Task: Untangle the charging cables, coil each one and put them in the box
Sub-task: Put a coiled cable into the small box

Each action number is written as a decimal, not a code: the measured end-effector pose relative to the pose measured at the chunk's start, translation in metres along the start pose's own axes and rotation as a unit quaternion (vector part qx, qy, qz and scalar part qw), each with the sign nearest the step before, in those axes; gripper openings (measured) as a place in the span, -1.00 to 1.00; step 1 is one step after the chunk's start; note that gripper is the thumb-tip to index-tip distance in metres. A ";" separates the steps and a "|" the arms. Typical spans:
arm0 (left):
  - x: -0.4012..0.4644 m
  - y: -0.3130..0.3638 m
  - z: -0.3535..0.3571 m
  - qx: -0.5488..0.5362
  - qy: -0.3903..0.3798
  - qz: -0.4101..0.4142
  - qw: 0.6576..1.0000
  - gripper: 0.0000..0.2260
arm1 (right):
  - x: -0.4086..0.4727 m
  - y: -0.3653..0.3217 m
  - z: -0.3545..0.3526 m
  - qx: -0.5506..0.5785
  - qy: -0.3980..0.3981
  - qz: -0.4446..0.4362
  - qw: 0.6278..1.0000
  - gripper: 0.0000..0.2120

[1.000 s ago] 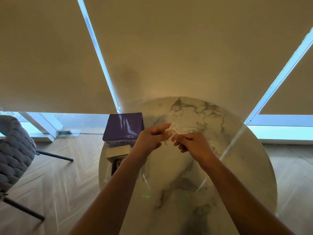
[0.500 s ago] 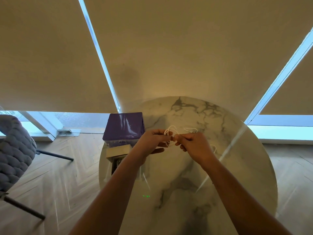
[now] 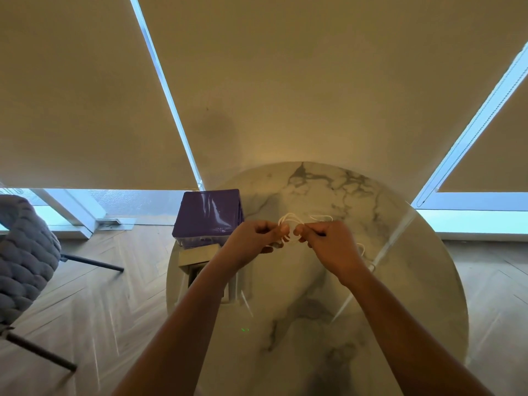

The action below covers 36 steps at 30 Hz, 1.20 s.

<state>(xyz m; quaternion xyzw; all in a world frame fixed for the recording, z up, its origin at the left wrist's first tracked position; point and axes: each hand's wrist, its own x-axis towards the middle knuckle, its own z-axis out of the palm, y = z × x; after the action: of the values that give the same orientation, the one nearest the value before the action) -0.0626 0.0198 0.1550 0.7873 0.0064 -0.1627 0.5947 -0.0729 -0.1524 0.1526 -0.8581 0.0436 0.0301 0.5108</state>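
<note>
A tangle of thin white charging cables [image 3: 289, 219] is held above the round marble table [image 3: 328, 295]. My left hand [image 3: 254, 238] pinches the loops from the left, and my right hand [image 3: 328, 241] pinches them from the right, fingertips almost touching. More white cable [image 3: 362, 248] trails down behind my right hand onto the table. An open box [image 3: 200, 254] sits at the table's left edge, partly hidden by my left forearm. Its purple lid [image 3: 210, 214] lies just beyond it.
A grey woven chair [image 3: 23, 261] with dark legs stands on the wooden floor to the left. Beige roller blinds cover the windows behind the table.
Both hands have closed tighter on the cable loops and shifted slightly; my left fingers, stretched out a second ago, now curl around the tangle.
</note>
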 end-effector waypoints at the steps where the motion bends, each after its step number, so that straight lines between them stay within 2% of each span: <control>1: -0.001 0.000 0.001 -0.012 0.001 0.011 1.000 -0.83 | 0.001 0.000 0.000 -0.002 -0.001 -0.001 1.000 -0.81; 7: 0.000 -0.002 0.003 -0.110 0.069 0.024 0.991 -0.93 | 0.003 0.000 0.002 -0.004 -0.012 -0.026 1.000 -0.79; 12: 0.002 -0.001 0.004 -0.135 0.119 0.051 0.982 -0.87 | 0.006 0.009 0.007 0.062 -0.022 -0.061 0.996 -0.73; 16: 0.003 -0.002 0.001 -0.153 0.141 0.049 0.977 -0.88 | 0.006 0.031 0.014 0.033 -0.011 -0.107 0.994 -0.82; 20: 0.003 -0.001 -0.002 -0.180 0.146 0.041 0.972 -0.91 | 0.005 0.067 0.030 -0.035 -0.010 -0.093 0.995 -0.73; 24: 0.004 -0.001 -0.005 -0.205 0.150 0.031 0.967 -0.92 | 0.001 0.094 0.042 -0.094 -0.026 -0.075 0.992 -0.78; 27: 0.005 -0.001 -0.005 -0.222 0.155 0.019 0.963 -0.92 | -0.001 0.105 0.048 -0.108 -0.061 -0.026 0.992 -0.77; 29: 0.004 -0.001 -0.005 -0.225 0.153 0.016 0.962 -0.93 | -0.005 0.105 0.050 -0.044 -0.096 0.047 0.993 -0.78; 31: 0.003 -0.002 -0.005 -0.225 0.149 0.014 0.963 -0.92 | -0.009 0.101 0.052 0.102 -0.116 0.152 0.976 -0.78; 33: 0.002 -0.002 -0.005 -0.225 0.138 0.013 0.964 -0.90 | -0.010 0.095 0.051 0.248 -0.095 0.220 0.939 -0.75; 36: 0.001 0.000 -0.004 -0.218 0.111 0.011 0.969 -0.87 | -0.005 0.081 0.043 0.414 -0.059 0.254 0.872 -0.75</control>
<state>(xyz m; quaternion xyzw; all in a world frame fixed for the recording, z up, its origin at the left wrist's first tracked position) -0.0609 0.0234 0.1554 0.6515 0.0990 -0.0625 0.7495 -0.0865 -0.1532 0.0617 -0.5239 0.2382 0.1881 0.7959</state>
